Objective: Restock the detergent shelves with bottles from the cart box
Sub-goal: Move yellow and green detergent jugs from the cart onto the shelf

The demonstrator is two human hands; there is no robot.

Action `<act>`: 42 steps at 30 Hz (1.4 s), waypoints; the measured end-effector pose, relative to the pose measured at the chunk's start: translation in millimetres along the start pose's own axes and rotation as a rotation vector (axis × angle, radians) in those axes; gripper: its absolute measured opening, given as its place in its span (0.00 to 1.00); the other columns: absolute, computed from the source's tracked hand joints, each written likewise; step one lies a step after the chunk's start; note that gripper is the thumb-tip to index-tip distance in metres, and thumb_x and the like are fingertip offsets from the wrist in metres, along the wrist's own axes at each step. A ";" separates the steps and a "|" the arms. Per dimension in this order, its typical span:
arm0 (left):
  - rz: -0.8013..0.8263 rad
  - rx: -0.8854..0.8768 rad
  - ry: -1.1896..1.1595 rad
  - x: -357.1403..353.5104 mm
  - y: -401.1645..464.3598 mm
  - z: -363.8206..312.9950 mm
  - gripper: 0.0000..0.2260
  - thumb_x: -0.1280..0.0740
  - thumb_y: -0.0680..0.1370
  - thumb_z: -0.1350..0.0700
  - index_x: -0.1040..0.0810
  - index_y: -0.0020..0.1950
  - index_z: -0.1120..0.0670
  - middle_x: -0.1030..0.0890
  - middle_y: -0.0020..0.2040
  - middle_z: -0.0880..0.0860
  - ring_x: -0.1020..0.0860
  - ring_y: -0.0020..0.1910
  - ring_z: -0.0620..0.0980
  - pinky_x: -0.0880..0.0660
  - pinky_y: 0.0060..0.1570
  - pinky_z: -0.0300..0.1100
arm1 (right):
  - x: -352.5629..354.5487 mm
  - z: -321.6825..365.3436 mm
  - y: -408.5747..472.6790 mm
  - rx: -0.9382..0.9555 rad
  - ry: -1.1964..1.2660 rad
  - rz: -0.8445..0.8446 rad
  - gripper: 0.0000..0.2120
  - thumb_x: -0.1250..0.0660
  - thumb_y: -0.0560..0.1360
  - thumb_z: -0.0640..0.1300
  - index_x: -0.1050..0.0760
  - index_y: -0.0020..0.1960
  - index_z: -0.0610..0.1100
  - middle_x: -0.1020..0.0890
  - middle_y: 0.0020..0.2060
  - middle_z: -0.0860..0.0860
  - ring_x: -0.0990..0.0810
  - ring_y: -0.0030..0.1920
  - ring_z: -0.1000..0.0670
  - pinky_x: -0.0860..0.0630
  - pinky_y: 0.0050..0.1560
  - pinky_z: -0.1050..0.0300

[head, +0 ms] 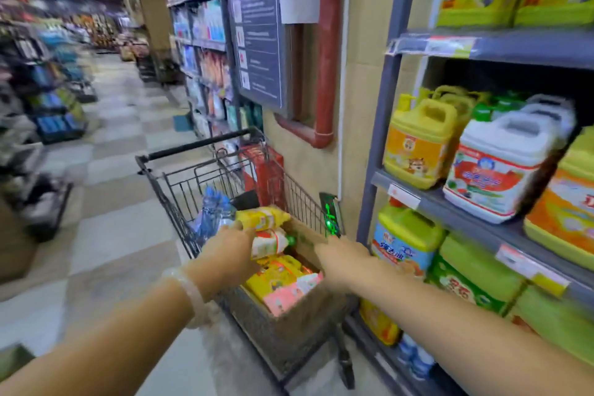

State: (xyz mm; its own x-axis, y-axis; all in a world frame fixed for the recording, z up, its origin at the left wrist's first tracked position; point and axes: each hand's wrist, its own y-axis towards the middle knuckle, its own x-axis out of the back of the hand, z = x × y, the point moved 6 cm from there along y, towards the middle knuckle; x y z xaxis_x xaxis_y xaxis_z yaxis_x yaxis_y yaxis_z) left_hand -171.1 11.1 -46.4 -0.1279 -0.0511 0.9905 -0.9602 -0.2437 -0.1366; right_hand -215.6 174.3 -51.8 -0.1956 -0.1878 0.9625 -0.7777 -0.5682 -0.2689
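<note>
A cardboard box (pixel 289 328) sits in the black wire cart (pixel 180 199) and holds several yellow, white and pink detergent bottles. My left hand (pixel 229 249) reaches into the box and grips a yellow bottle (pixel 263 218) lying on top, just above a white and red bottle (pixel 269 243). My right hand (pixel 342 262) is at the box's right flap (pixel 305 236); its fingers are hidden behind the knuckles. The detergent shelves (pixel 456 212) stand on the right, stocked with yellow jugs (pixel 418 145), white jugs (pixel 504 167) and green jugs (pixel 405 238).
A pack of water bottles (pixel 213 212) and a red carton (pixel 263 170) lie deeper in the cart. A red pipe (pixel 328 51) and a dark notice board (pixel 257 29) hang on the wall behind. The tiled aisle (pixel 112 170) runs left, lined with more shelves.
</note>
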 end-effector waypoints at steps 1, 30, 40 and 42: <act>0.002 0.014 -0.001 -1.8 9.9 12.6 0.24 0.33 0.74 0.45 0.31 0.65 0.55 0.29 0.62 0.56 0.30 0.63 0.58 0.28 0.59 0.50 | -0.5 4.3 14.3 0.012 0.002 0.010 0.20 0.35 0.75 0.46 0.31 0.64 0.41 0.30 0.63 0.41 0.30 0.65 0.40 0.28 0.59 0.47; 0.420 -0.456 0.257 -110.5 454.8 131.4 0.24 0.35 0.76 0.46 0.32 0.67 0.57 0.28 0.63 0.59 0.30 0.63 0.60 0.31 0.59 0.49 | -99.3 21.7 433.6 -0.278 0.714 0.265 0.27 0.35 0.76 0.53 0.34 0.70 0.42 0.26 0.63 0.43 0.27 0.62 0.41 0.30 0.51 0.56; 0.825 -0.439 0.210 -186.1 545.3 158.2 0.25 0.36 0.77 0.43 0.25 0.61 0.63 0.23 0.53 0.58 0.27 0.48 0.53 0.35 0.46 0.41 | -193.8 54.9 522.9 -1.148 1.773 0.087 0.45 0.26 0.63 0.63 0.40 0.71 0.43 0.29 0.64 0.48 0.25 0.63 0.42 0.23 0.53 0.45; 0.886 -0.418 0.191 -198.9 554.5 158.3 0.23 0.35 0.77 0.43 0.25 0.62 0.61 0.22 0.56 0.59 0.25 0.50 0.53 0.33 0.44 0.36 | -205.2 60.3 533.2 -1.190 1.911 0.058 0.45 0.22 0.59 0.61 0.34 0.69 0.45 0.24 0.62 0.47 0.22 0.60 0.43 0.23 0.57 0.42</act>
State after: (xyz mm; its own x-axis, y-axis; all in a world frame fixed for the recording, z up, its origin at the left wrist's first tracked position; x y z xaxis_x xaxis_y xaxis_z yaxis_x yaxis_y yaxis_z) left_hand -638.8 -267.2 -322.0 -0.8431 0.1165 0.5250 -0.5040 0.1693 -0.8470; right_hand -554.1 -138.5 -394.7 0.1797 0.9826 0.0471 -0.4999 0.1324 -0.8559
